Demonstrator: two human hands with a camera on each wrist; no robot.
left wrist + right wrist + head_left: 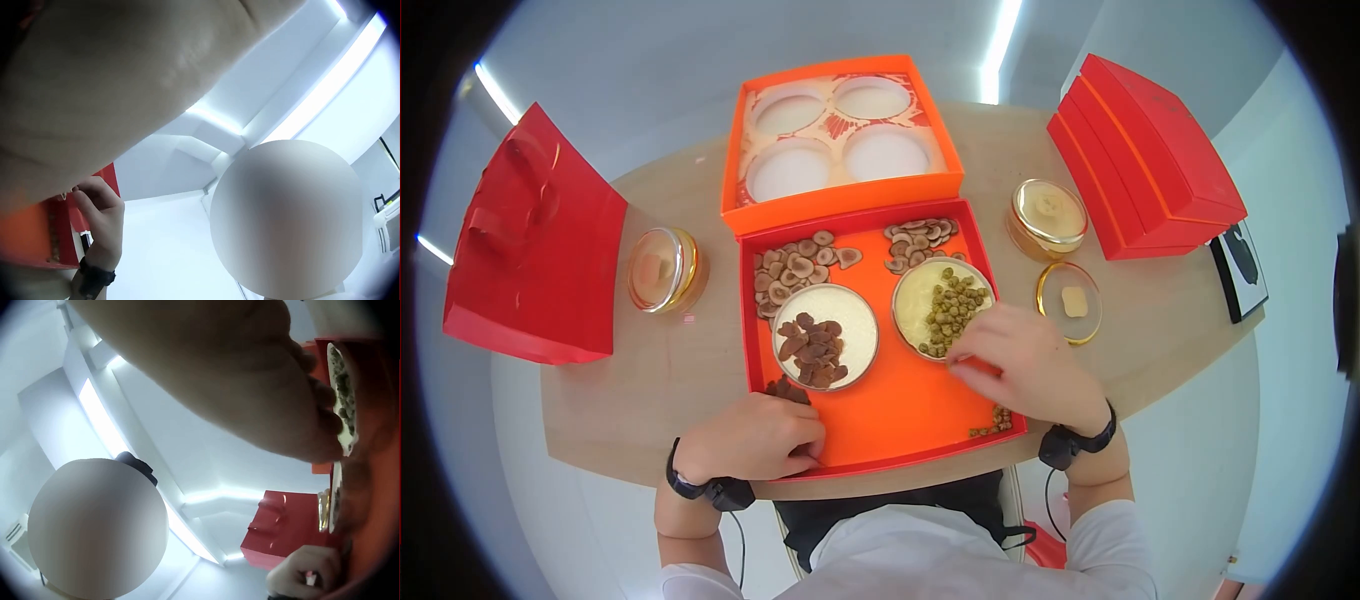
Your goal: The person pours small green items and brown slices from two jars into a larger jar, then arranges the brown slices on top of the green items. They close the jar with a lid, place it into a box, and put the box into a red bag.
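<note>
In the head view, a round dish [908, 300] of pale cream filling carries green pellets [956, 312] on its right half. My right hand [1035, 365] reaches over its lower right edge, thumb and fingers bent close together; whether they pinch a pellet is hidden. A second round dish [855, 335] holds brown flakes [814, 352]. My left hand [752, 437] rests at the front left of the red box tray [880, 425], fingers bent down beside dark brown flakes [788, 391]; its fingertips are hidden. The right wrist view shows the left hand [306, 572] with bent fingers.
Sliced brown pieces [795, 268] lie along the tray's back, with more pellets [992, 424] at its front right. Behind stands an orange box with four round wells [840, 208]. Lidded jars [668, 270] flank the tray, with a red bag [540, 250] left and red boxes [1145, 160] right.
</note>
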